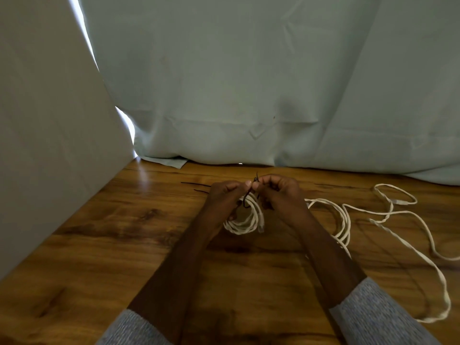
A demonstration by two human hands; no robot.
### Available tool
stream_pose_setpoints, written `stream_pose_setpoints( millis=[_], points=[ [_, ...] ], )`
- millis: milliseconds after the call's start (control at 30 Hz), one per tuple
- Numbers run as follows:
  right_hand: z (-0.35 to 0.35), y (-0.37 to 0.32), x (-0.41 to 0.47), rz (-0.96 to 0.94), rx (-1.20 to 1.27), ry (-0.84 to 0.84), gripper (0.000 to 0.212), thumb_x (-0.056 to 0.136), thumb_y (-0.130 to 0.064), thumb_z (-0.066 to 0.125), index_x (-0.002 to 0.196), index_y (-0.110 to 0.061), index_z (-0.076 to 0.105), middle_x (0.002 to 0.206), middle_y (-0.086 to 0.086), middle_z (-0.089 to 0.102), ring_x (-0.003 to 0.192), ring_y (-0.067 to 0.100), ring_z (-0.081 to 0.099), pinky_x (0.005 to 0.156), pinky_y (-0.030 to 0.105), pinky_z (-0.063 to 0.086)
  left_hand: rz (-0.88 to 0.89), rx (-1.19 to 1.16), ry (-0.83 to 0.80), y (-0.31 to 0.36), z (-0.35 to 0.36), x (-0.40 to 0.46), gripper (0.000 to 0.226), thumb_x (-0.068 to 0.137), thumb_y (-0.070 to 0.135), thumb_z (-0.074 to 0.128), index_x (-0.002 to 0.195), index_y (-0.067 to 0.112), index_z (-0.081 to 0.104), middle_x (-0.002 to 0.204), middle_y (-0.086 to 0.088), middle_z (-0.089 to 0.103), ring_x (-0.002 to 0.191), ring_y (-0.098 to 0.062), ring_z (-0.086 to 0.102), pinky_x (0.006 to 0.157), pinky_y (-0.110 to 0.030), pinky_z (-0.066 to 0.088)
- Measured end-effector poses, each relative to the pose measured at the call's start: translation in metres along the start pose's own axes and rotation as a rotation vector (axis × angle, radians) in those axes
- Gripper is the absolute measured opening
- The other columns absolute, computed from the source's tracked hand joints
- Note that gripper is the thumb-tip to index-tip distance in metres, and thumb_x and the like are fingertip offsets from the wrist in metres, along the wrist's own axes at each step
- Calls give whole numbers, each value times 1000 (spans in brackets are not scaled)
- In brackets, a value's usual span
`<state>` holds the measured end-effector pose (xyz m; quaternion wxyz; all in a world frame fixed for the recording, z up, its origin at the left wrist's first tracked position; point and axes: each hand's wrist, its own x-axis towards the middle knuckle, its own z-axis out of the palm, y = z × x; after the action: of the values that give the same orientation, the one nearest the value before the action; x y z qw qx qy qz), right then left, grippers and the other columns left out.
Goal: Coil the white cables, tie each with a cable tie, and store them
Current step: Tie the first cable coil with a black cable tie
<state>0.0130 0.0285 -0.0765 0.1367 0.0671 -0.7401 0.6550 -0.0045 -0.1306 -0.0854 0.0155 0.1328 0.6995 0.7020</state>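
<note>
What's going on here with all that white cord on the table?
A person is bundling cables at a brown wooden table. Both hands, left hand and right hand, hold a coiled white cable up and pinch a thin black cable tie looped around it, apparently fastening it. Another long white cable lies loose and uncoiled to the right. Two spare black ties rest beyond the left hand.

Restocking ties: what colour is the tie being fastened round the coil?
Black cable tie, head view.
</note>
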Motion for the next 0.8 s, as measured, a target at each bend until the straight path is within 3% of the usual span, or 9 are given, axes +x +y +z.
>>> stream_pose_setpoints(
  millis=[167,300,433,533,700,800],
  points=[
    [1,-4,-3,84,151,-35,7,91,-7,69,93,-4,74,78,9,75,64,14,68,62,29,57,-8,-85,-17,3,-1,-2,14,89,21,70,83,9,77,61,-6,59,44,-11,42,45,-23,30],
    [3,-3,-2,116,218,-58,12,93,-12,67,96,-4,75,79,7,73,66,13,66,67,35,57,-20,-92,11,3,-1,-2,15,89,14,68,79,16,78,72,-16,64,51,-20,48,47,-24,33],
    [3,-2,-1,95,305,9,13,95,-17,66,100,-11,76,85,6,74,63,10,61,63,30,48,-11,-98,-11,3,3,-2,20,88,9,69,75,21,78,63,-8,62,42,-13,44,42,-20,31],
    [3,-2,2,26,305,99,12,94,-4,64,103,-9,71,82,7,74,54,8,56,51,23,42,-6,-102,-17,2,6,-3,22,88,6,69,73,20,78,61,-9,60,40,-12,42,42,-21,30],
    [0,-1,3,-56,261,145,10,91,2,66,90,-7,69,81,17,70,51,12,53,47,22,43,-2,-115,2,4,8,-4,23,89,6,67,72,19,77,67,-13,61,43,-15,45,44,-22,31],
    [0,-1,3,-79,272,123,7,94,1,62,92,-5,67,80,11,75,51,12,58,49,24,45,-9,-133,9,5,8,-5,23,89,7,66,72,18,77,70,-16,62,49,-20,47,46,-23,32]
  ],
)
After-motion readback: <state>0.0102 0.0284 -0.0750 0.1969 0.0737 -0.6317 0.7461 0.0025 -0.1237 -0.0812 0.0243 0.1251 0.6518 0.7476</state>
